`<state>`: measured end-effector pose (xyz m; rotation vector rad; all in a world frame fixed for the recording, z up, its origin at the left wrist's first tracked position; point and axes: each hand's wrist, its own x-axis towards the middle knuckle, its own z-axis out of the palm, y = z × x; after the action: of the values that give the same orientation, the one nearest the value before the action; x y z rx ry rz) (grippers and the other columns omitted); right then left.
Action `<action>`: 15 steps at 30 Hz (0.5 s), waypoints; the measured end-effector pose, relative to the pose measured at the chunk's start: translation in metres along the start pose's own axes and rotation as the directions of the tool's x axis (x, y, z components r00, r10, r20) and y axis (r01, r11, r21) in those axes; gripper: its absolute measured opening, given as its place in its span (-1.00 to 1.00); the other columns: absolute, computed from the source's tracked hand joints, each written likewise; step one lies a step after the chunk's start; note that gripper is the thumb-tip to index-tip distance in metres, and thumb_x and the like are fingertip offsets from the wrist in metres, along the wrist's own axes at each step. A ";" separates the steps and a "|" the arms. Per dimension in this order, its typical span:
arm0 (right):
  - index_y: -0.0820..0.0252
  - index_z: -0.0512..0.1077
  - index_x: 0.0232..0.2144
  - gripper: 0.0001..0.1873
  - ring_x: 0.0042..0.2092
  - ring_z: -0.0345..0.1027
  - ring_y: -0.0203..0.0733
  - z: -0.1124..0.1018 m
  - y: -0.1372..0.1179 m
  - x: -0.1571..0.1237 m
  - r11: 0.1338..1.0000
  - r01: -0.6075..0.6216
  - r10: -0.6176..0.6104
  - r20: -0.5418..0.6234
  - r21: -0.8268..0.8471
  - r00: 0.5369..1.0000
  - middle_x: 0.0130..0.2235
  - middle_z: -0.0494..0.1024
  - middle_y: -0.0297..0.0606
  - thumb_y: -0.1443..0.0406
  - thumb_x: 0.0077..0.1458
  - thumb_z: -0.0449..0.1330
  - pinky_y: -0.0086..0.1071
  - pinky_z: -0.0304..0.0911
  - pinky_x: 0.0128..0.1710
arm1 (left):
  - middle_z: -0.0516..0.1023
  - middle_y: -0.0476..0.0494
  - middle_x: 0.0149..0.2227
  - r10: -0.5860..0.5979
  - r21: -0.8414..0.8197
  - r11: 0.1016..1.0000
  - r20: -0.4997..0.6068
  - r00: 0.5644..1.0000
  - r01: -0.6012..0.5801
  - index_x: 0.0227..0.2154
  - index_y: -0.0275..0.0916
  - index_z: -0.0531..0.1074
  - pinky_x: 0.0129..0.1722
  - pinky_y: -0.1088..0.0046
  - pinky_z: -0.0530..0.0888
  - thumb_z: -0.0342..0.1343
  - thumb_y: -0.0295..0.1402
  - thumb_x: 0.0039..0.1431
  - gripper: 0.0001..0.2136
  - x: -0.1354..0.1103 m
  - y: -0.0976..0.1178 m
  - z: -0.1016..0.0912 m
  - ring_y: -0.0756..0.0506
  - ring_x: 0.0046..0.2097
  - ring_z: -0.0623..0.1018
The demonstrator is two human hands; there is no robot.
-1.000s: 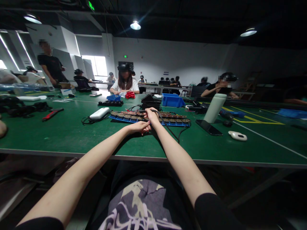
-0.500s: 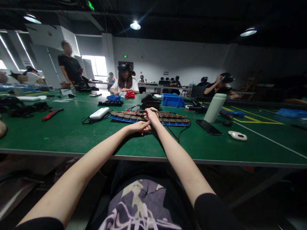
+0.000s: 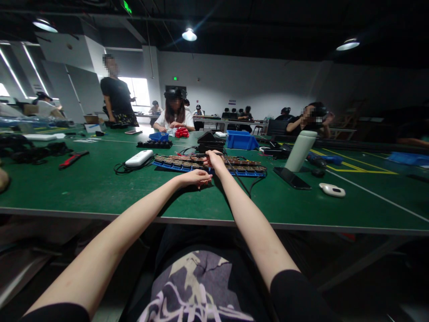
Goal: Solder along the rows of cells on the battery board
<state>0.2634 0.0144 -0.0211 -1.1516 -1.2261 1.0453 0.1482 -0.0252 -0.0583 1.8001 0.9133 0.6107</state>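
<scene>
Blue and low, the tray (image 3: pixel 174 167) is lying just beyond your left hand (image 3: pixel 197 178), stretching out to both sides of it. Copper-coloured strips (image 3: pixel 243 165) are lying along the tray, passing under and around your right hand (image 3: pixel 214 162). That right hand is grasping a dark, slim tool (image 3: pixel 218 154) above the strips, and a black cable (image 3: pixel 236 175) is trailing down to the right of your wrist. Your left hand is resting low at the tray's near edge, its fingers curling loosely inward; whether it is pinching something small, you cannot tell from here.

Left of your left hand, a white case (image 3: pixel 139 158) is sitting on the green bench (image 3: pixel 110 192); farther left, a red-handled cutter (image 3: pixel 73 159) is lying. Straight beyond your right hand, a black box (image 3: pixel 211 144) is standing, with a blue bin (image 3: pixel 240 140) beyond it to the right. Well to the right of your right hand, a phone (image 3: pixel 291 178) is lying flat beside a pale green bottle (image 3: pixel 300 152). Across the bench, beyond your hands, a person (image 3: pixel 170 120) in white is sitting near some red parts (image 3: pixel 182 133).
</scene>
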 end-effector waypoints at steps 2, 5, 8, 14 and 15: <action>0.21 0.24 -0.55 -0.85 -0.68 0.26 -0.41 -0.001 -0.001 0.000 1.000 -0.013 0.013 -0.005 -0.007 1.000 -0.67 0.41 -0.42 0.35 0.05 0.09 -0.61 0.07 -0.73 | 0.27 0.07 -0.56 -0.002 0.009 1.000 -0.004 1.000 0.002 -0.44 -0.32 0.34 -0.61 0.58 0.28 0.13 0.19 -0.17 -0.44 0.000 0.000 0.000 0.12 -0.57 0.24; 0.21 0.24 -0.54 -0.84 -0.68 0.26 -0.41 -0.002 -0.002 -0.002 1.000 -0.025 0.024 -0.009 -0.009 1.000 -0.67 0.41 -0.43 0.35 0.07 0.08 -0.61 0.06 -0.73 | 0.28 0.07 -0.55 -0.009 0.012 1.000 -0.011 1.000 0.009 -0.44 -0.31 0.34 -0.60 0.58 0.28 0.14 0.18 -0.17 -0.44 0.000 0.000 0.000 0.12 -0.57 0.25; 0.21 0.24 -0.54 -0.84 -0.69 0.25 -0.42 -0.002 -0.004 -0.003 1.000 -0.028 0.027 -0.003 -0.006 1.000 -0.70 0.37 -0.45 0.35 0.07 0.07 -0.61 0.06 -0.72 | 0.29 0.06 -0.54 -0.004 0.013 1.000 -0.010 1.000 0.004 -0.43 -0.31 0.34 -0.60 0.58 0.28 0.14 0.17 -0.15 -0.46 0.000 -0.002 -0.001 0.12 -0.57 0.26; 0.20 0.23 -0.54 -0.84 -0.68 0.26 -0.40 -0.002 -0.002 -0.001 1.000 -0.026 0.026 -0.007 0.006 1.000 -0.69 0.39 -0.45 0.35 0.06 0.09 -0.60 0.06 -0.73 | 0.29 0.06 -0.54 0.003 0.018 1.000 0.000 1.000 -0.003 -0.44 -0.31 0.34 -0.59 0.56 0.28 0.15 0.13 -0.13 -0.48 0.002 -0.004 -0.002 0.12 -0.57 0.25; 0.20 0.23 -0.54 -0.84 -0.68 0.27 -0.40 -0.001 -0.001 -0.001 1.000 -0.025 0.025 -0.005 0.005 1.000 -0.68 0.40 -0.44 0.35 0.06 0.08 -0.60 0.06 -0.73 | 0.29 0.07 -0.54 0.004 0.018 1.000 0.001 1.000 -0.004 -0.44 -0.31 0.33 -0.59 0.56 0.28 0.15 0.13 -0.13 -0.48 0.002 -0.004 -0.002 0.12 -0.57 0.25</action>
<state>0.2648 0.0133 -0.0198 -1.1674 -1.2072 1.0632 0.1468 -0.0212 -0.0616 1.8187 0.9179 0.6053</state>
